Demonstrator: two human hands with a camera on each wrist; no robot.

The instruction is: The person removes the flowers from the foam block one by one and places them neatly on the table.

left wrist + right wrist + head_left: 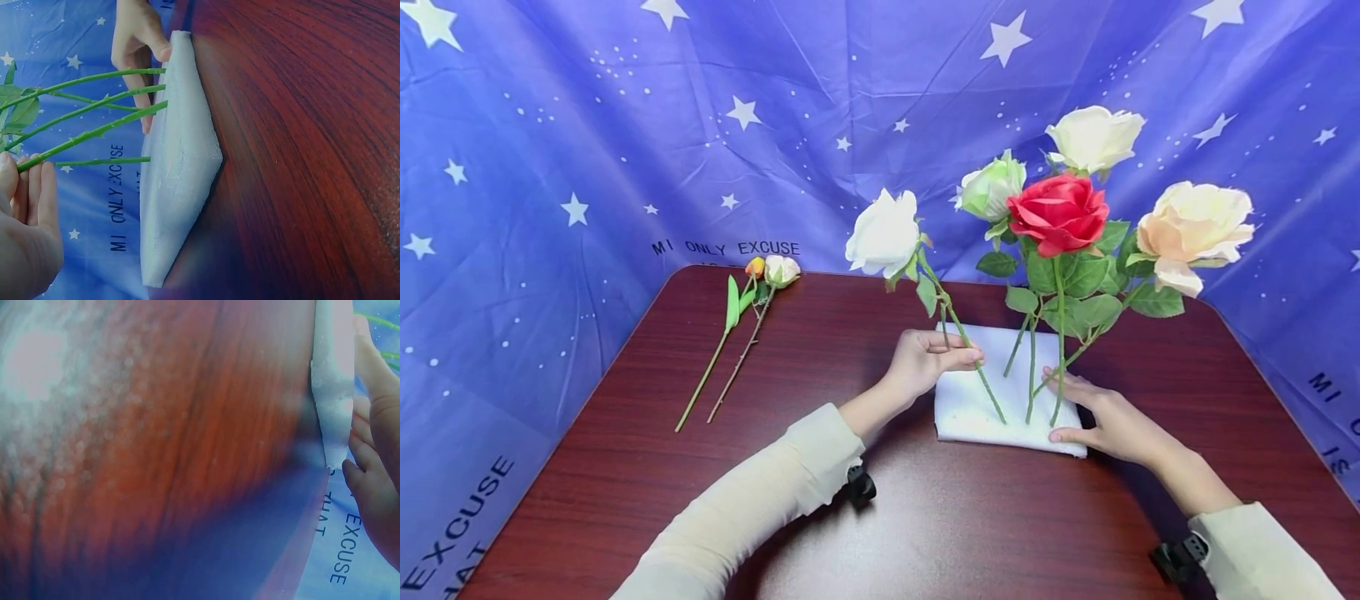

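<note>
Pinching a thin green stem [993, 398] between thumb and fingers of the left hand [925, 360], with a white artificial rose [883, 233] at its top, above and slightly left of that hand. Slanting down to the right from those fingertips to meet a white foam block [970, 412], just right of the left hand; cannot tell whether sunk in or only touching. Resting the right hand [1108, 417] on the block's right side, thumb spread well apart from the fingers, close to the standing stems. Can see, set in the block between both hands and rising above them, a red rose [1060, 215], a cream rose [1096, 139] behind it, a green-tinged rose [992, 187] to its left and a peach-tinted rose [1197, 233] leaning out above the right hand. Can also see, lying well left of the left hand on the dark red wood-grain table [587, 500], an orange tulip [732, 304] and, just beside it, a pale pink rose [781, 272]. Beyond both hands, hung with a blue star-printed curtain [820, 100].
</note>
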